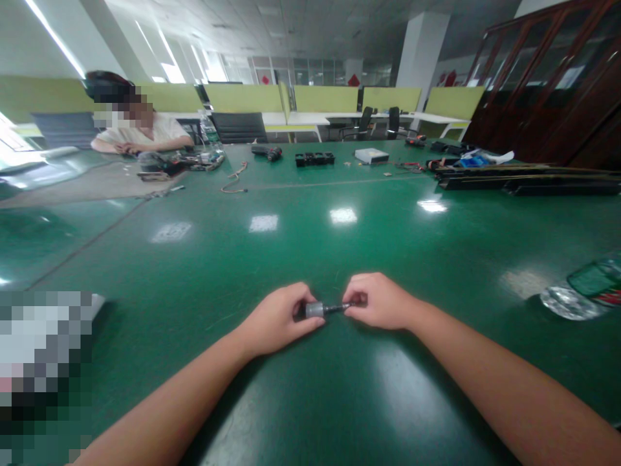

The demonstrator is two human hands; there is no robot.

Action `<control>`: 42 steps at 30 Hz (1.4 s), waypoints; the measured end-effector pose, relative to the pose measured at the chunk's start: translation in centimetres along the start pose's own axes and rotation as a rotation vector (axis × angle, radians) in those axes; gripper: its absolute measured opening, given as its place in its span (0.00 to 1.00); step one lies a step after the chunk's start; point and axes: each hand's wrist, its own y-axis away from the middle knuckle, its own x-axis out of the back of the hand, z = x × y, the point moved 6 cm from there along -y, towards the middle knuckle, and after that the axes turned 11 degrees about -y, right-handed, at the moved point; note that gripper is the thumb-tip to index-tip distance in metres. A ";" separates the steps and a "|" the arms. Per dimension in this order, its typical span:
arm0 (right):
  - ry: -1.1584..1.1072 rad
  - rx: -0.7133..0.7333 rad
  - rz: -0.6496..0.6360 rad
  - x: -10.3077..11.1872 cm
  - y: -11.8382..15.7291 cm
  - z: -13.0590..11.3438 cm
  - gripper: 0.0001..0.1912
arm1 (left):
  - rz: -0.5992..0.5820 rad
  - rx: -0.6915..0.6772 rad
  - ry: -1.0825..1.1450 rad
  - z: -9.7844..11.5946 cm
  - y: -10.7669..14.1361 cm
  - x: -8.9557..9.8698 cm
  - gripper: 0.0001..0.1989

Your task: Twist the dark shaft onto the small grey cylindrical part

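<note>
Just below the centre of the frame, the left hand (286, 315) grips a small grey cylinder (314, 310), its thumb along the near side and its fingers curled behind. A thin dark shaft (334, 309) runs from the cylinder towards the right of the frame, where the right hand (381, 301) pinches its far end between thumb and curled fingers. Cylinder and shaft lie nearly level, in line between the two hands, above the glossy green bench (310, 246). A clear bottle (585, 288) with a green label lies on its side at the right edge, and a blurred-out pale object (43, 349) sits at the lower left. Along the far side of the bench, from left to right, are a thin cord (235, 179), a dark tool (266, 153), a black block (314, 159) and a flat whitish box (371, 156). Long black strips (528, 180) are stacked at the upper right, with a crumpled blue item (474, 161) just behind them. At the upper left, a person (140, 133) in a light top sits with both forearms on the bench.
</note>
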 end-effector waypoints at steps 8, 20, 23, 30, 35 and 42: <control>0.034 -0.019 -0.025 1.0 0.1 0.4 0.04 | 0.011 0.000 0.011 -0.1 0.1 0.0 0.14; -0.019 -0.019 -0.030 0.7 0.1 0.6 0.04 | 0.001 0.008 0.009 -0.1 0.0 -0.1 0.15; -0.020 0.014 -0.027 0.3 0.0 0.4 0.03 | -0.001 0.007 0.010 0.0 0.0 -0.1 0.14; -0.076 0.154 0.022 -1.2 -0.5 -0.8 0.20 | 0.026 -0.003 0.006 -0.1 0.0 -0.2 0.13; -0.274 0.069 0.034 -1.5 -0.4 0.2 0.30 | 0.017 -0.013 0.007 -0.2 0.0 -0.2 0.13; -0.149 0.074 0.045 -1.3 -0.7 0.1 0.14 | 0.007 -0.018 0.004 -0.1 0.0 -0.2 0.13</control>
